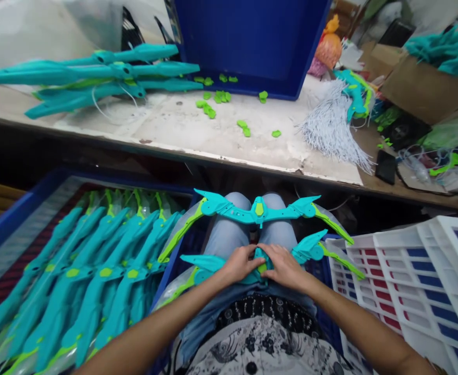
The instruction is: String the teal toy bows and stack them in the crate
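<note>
Two teal toy bows with green tips lie across my lap. The nearer bow (310, 247) is gripped at its middle by both hands. My left hand (240, 263) closes on the left of the centre grip; my right hand (283, 265) closes on the right of it, thumbs pressing a small green piece. The farther bow (258, 211) rests untouched over my knees.
A blue crate (26, 208) at my left holds several finished bows. A white crate (420, 281) stands at my right. On the worn table (182, 130) lie small green pieces (221, 96), teal bow parts (96, 78), a bundle of white strings (332, 127) and a blue bin (252, 41).
</note>
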{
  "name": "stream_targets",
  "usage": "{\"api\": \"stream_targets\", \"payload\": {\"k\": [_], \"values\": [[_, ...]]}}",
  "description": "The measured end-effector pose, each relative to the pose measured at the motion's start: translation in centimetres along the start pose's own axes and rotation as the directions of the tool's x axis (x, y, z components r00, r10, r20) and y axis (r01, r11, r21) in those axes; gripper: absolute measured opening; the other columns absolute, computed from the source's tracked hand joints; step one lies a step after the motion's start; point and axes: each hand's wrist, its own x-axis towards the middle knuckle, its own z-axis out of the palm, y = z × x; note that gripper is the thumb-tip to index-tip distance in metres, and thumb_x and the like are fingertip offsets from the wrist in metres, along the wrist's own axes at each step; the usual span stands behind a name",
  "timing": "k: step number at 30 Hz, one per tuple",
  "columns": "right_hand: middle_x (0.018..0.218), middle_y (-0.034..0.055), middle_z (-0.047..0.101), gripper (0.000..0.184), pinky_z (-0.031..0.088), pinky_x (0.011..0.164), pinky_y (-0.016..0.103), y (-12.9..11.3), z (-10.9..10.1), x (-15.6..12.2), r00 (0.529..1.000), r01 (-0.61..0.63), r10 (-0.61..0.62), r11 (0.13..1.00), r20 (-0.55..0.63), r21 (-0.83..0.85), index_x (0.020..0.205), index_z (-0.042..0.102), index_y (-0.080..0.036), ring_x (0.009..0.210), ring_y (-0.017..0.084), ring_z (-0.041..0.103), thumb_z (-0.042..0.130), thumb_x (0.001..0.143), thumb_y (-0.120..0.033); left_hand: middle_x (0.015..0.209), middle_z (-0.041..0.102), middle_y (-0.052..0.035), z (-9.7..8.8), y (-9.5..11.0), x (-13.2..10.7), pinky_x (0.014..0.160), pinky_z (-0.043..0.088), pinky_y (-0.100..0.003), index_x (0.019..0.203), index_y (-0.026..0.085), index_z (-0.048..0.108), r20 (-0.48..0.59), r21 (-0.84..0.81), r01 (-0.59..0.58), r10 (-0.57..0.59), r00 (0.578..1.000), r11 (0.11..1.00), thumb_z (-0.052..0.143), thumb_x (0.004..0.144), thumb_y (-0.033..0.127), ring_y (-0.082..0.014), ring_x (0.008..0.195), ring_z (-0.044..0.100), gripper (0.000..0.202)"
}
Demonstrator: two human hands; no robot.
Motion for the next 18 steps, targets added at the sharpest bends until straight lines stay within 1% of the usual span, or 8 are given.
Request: {"api": "stream_targets", "payload": {"k": [2, 3, 5, 6, 8, 10, 14, 18], "values": [[0.108, 0.0055, 0.069, 0.05, 0.051, 0.081, 0.034, 0.9, -2.7, 1.4, 0.994, 0.093, -0.095, 0.994, 0.045, 0.053, 0.126, 0.058, -0.025, 0.097, 0.024, 0.065, 0.07, 0.077, -0.032, 0.096, 0.07, -0.0102, 0.9, 0.4, -0.9, 0.076, 0.05, -0.034, 0.123, 0.014, 0.055, -0.11, 0.113, 0.027, -0.015, 0.994, 0.993, 0.053, 0.087, 0.036, -0.0247, 0.086, 0.065, 0.042], [0.104, 0.0038, 0.071, 0.038, 0.051, 0.079, 0.032, 1.4, -4.6, 2.6, 0.994, 0.113, -0.113, 0.991, -0.005, 0.069, 0.119, 0.062, -0.026, 0.093, 0.022, 0.066, 0.064, 0.082, -0.033, 0.103, 0.069, -0.0124, 1.5, 0.5, -1.6, 0.08, 0.051, -0.036, 0.125, 0.015, 0.053, -0.178, 0.191, 0.018, 0.016, 0.984, 0.981, 0.05, 0.089, 0.034, -0.026, 0.093, 0.065, 0.041], [0.101, 0.0042, 0.072, 0.026, 0.049, 0.083, 0.032, 2.7, -9.1, 6.3, 0.961, 0.076, -0.066, 0.997, -0.27, 0.027, 0.107, 0.068, -0.024, 0.093, 0.021, 0.065, 0.05, 0.09, -0.031, 0.123, 0.062, -0.017, 2.9, 0.3, -3.0, 0.09, 0.049, -0.041, 0.127, 0.016, 0.052, -0.258, 0.361, -0.041, 0.142, 0.956, 0.932, 0.048, 0.091, 0.032, -0.0288, 0.109, 0.061, 0.039], [0.107, 0.0067, 0.07, 0.028, 0.046, 0.09, 0.035, 3.3, -11.5, 8.6, 0.899, 0.026, -0.039, 0.999, -0.436, -0.037, 0.108, 0.068, -0.021, 0.101, 0.023, 0.062, 0.046, 0.092, -0.029, 0.133, 0.055, -0.0186, 3.6, 0.1, -3.7, 0.094, 0.047, -0.043, 0.129, 0.017, 0.051, -0.255, 0.434, -0.075, 0.202, 0.945, 0.898, 0.05, 0.09, 0.033, -0.0306, 0.116, 0.057, 0.042], [0.111, 0.0119, 0.068, 0.032, 0.04, 0.098, 0.042, 4.5, -15.8, 13.6, 0.786, -0.095, -0.027, 0.982, -0.618, -0.164, 0.11, 0.067, -0.016, 0.108, 0.027, 0.056, 0.043, 0.091, -0.025, 0.145, 0.042, -0.021, 4.6, -0.2, -4.7, 0.097, 0.045, -0.048, 0.138, 0.019, 0.042, -0.192, 0.529, -0.104, 0.238, 0.952, 0.842, 0.059, 0.085, 0.037, -0.0346, 0.123, 0.051, 0.058], [0.125, 0.0141, 0.061, 0.036, 0.037, 0.101, 0.044, 5.3, -18.9, 18.5, 0.765, -0.158, -0.034, 0.958, -0.643, -0.239, 0.118, 0.063, -0.013, 0.116, 0.029, 0.049, 0.043, 0.089, -0.018, 0.148, 0.036, -0.023, 4.8, 0.0, -4.9, 0.099, 0.043, -0.051, 0.147, 0.02, 0.028, -0.121, 0.567, -0.083, 0.182, 0.976, 0.819, 0.067, 0.078, 0.042, -0.0373, 0.125, 0.048, 0.083], [0.136, 0.0115, 0.054, 0.038, 0.036, 0.1, 0.049, 5.7, -21.2, 25.0, 0.809, -0.2, 0.036, 0.955, -0.587, -0.217, 0.119, 0.062, -0.018, 0.123, 0.03, 0.04, 0.046, 0.084, -0.013, 0.134, 0.051, -0.0217, 2.9, 1.6, -3.5, 0.097, 0.043, -0.05, 0.151, 0.017, 0.018, 0.01, 0.601, -0.02, 0.018, 1.0, 0.799, 0.076, 0.069, 0.037, -0.0365, 0.117, 0.052, 0.103], [0.11, 0.0149, 0.067, 0.028, 0.041, 0.095, 0.043, 6.0, -21.5, 26.0, 0.781, -0.226, 0.095, 0.964, -0.617, -0.138, 0.104, 0.068, -0.015, 0.108, 0.027, 0.053, 0.047, 0.086, -0.016, 0.126, 0.057, -0.0198, -0.2, 3.5, -2.6, 0.092, 0.045, -0.041, 0.146, 0.013, 0.029, 0.116, 0.572, -0.018, -0.059, 0.991, 0.82, 0.065, 0.074, 0.02, -0.0325, 0.111, 0.057, 0.081]]}}
